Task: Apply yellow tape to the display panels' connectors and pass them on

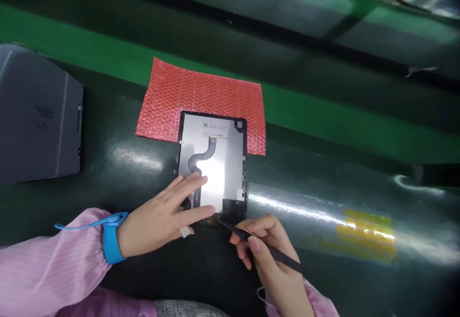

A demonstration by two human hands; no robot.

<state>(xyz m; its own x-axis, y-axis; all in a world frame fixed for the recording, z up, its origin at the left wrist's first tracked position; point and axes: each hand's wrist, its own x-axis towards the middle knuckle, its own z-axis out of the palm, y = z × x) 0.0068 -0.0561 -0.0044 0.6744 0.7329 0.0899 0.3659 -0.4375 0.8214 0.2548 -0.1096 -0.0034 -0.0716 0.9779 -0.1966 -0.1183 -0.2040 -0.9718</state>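
Note:
A tablet screen assembly (233, 164) lies with its silver back up in a black frame, a grey ribbon cable (205, 155) curving across it. My left hand (161, 216) rests over the lower left of the panel, fingers stretched out and apart. A small white tab (185, 232) shows at its lowest finger; whether it is stuck there I cannot tell. In my right hand (269, 250) are black tweezers (283, 258), held like a pen. Their tip points at the panel's lower edge, near my left fingertips; what lies right under the tip is unclear.
Red bubble wrap (204, 92) lies partly under the panel's top end. A grey bin (39, 116) stands at the left. On the dark green table (122, 159), a clear sheet (294, 211) with yellow film strips (366, 233) stretches to the right. A blue wrist strap (114, 240) circles my left wrist.

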